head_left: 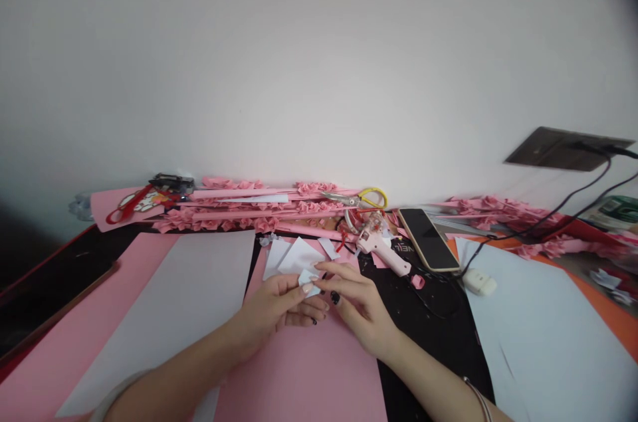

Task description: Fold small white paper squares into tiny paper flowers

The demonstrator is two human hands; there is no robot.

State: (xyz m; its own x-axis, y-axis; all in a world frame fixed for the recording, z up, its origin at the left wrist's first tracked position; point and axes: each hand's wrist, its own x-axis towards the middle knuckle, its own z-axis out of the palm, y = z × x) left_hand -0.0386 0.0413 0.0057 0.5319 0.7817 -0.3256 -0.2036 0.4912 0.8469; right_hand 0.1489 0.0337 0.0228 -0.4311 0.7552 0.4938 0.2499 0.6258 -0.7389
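A small folded piece of pale paper is held above a pink sheet. My left hand pinches it from the left, thumb on top and the other fingers curled beneath. On the other side, my right hand has its fingertips closed on the paper's right edge, its thumb bent just below. Exactly how the right fingertips grip is partly hidden. Loose white paper pieces lie on the pink sheet just beyond the hands.
Behind the hands lie a pink glue gun, yellow-handled scissors and a phone. Pink paper flower stems line the wall. White sheets lie left and right; a white charger and black cables are at right.
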